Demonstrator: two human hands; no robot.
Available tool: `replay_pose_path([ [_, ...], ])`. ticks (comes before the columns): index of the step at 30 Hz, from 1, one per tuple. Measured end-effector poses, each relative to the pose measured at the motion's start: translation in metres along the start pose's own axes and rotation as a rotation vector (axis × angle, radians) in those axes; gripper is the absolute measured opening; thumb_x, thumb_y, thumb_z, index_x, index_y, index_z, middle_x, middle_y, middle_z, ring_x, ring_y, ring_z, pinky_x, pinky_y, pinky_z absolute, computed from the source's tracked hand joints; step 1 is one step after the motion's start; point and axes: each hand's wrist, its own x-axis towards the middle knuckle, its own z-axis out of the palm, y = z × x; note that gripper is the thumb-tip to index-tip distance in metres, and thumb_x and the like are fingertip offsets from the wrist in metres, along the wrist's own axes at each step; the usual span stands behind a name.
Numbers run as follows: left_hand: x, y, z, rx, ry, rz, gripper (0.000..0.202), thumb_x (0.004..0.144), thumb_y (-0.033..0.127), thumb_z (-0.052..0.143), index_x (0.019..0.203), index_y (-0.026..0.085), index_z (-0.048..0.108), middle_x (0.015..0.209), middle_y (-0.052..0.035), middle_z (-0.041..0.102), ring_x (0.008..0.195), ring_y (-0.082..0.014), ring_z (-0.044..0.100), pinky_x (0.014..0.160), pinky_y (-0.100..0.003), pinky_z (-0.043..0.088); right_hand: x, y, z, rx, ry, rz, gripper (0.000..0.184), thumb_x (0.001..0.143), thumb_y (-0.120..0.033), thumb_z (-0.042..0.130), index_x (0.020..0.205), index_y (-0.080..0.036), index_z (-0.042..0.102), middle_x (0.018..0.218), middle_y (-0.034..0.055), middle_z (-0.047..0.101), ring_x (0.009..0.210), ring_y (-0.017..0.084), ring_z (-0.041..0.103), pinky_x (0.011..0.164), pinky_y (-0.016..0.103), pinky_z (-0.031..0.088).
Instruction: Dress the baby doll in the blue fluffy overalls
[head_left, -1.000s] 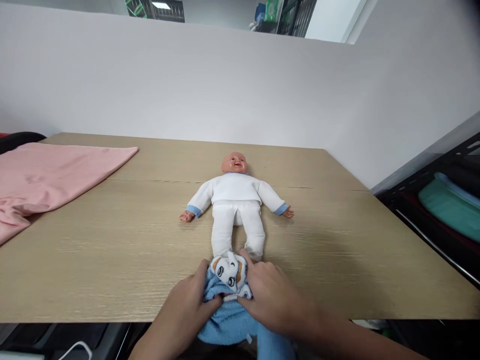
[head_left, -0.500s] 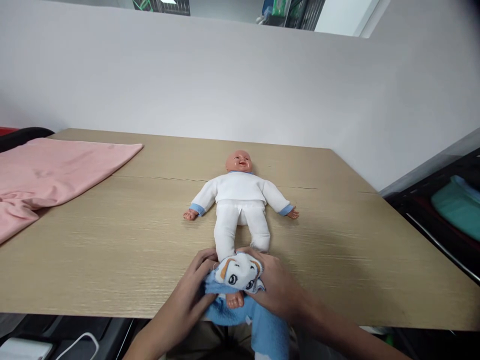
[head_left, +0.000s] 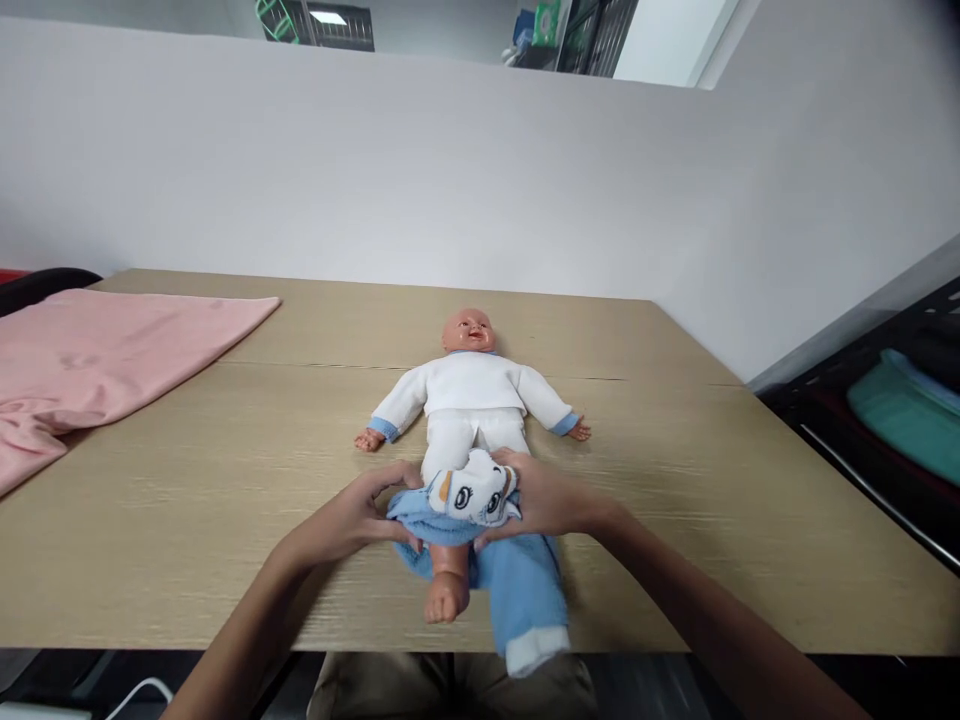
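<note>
A baby doll [head_left: 474, 385] in a white top with blue cuffs lies on its back on the table, head away from me, arms spread. Blue pants [head_left: 525, 590] with a white cartoon face on them are bunched around its leg on the left. My left hand [head_left: 367, 515] grips the bunched blue fabric from the left side. On the other side my right hand [head_left: 536, 495] pinches the fabric beside the cartoon face. The doll's bare foot [head_left: 448, 597] sticks out below the bunched cloth. The other pant leg hangs down flat towards the table's front edge.
A pink cloth [head_left: 112, 350] lies on the left part of the wooden table [head_left: 675, 480]. At the right, beyond the table edge, is a dark bin or rack with green fabric [head_left: 904, 410]. A white cable [head_left: 142, 692] shows below the table at lower left.
Both hands have pushed the bunched blue pants up the doll's leg, away from me. More of the lower leg and foot now shows below the fabric.
</note>
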Motion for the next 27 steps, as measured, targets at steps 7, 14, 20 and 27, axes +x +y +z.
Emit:
replay_pose_path([
  [7,-0.003,-0.016,-0.013,-0.011,0.161,0.099,0.07,0.078,0.086,0.074,0.088,0.022,0.049,0.083,0.0053,0.039,0.076,-0.0149,0.035,0.067,-0.027,0.034,-0.027,-0.01,-0.015,0.067,0.048,0.177,0.03,0.103,-0.047,0.068,0.11,-0.018,0.072,0.104,0.0046,0.074,0.094,0.02,0.065,0.089,0.033,0.054],
  [14,0.009,0.028,-0.005,0.438,0.224,0.142,0.031,0.109,0.05,0.057,0.12,0.022,0.063,0.121,-0.0079,0.065,0.117,-0.0255,0.056,0.107,-0.041,0.045,-0.041,-0.012,-0.003,0.588,0.03,0.215,0.056,0.096,-0.056,0.075,0.139,-0.023,0.062,0.135,0.0074,0.068,0.132,0.027,0.062,0.12,0.047,0.046],
  [20,0.048,0.084,0.015,0.527,-0.118,0.309,0.055,0.087,0.053,0.087,0.13,0.025,0.07,0.138,-0.0083,0.067,0.13,-0.0302,0.058,0.114,-0.04,0.045,-0.041,-0.023,0.0,0.538,0.122,0.309,0.05,0.092,-0.056,0.081,0.124,-0.022,0.061,0.117,0.0036,0.065,0.11,0.021,0.064,0.098,0.033,0.055],
  [27,0.088,0.076,-0.002,0.23,-0.393,0.169,0.03,0.095,0.041,0.078,0.114,0.02,0.069,0.102,-0.0005,0.069,0.095,-0.0189,0.063,0.086,-0.027,0.051,-0.064,-0.043,-0.022,0.109,0.096,0.414,0.036,0.1,-0.055,0.07,0.095,-0.021,0.062,0.083,-0.0039,0.055,0.076,0.015,0.051,0.07,0.028,0.043],
])
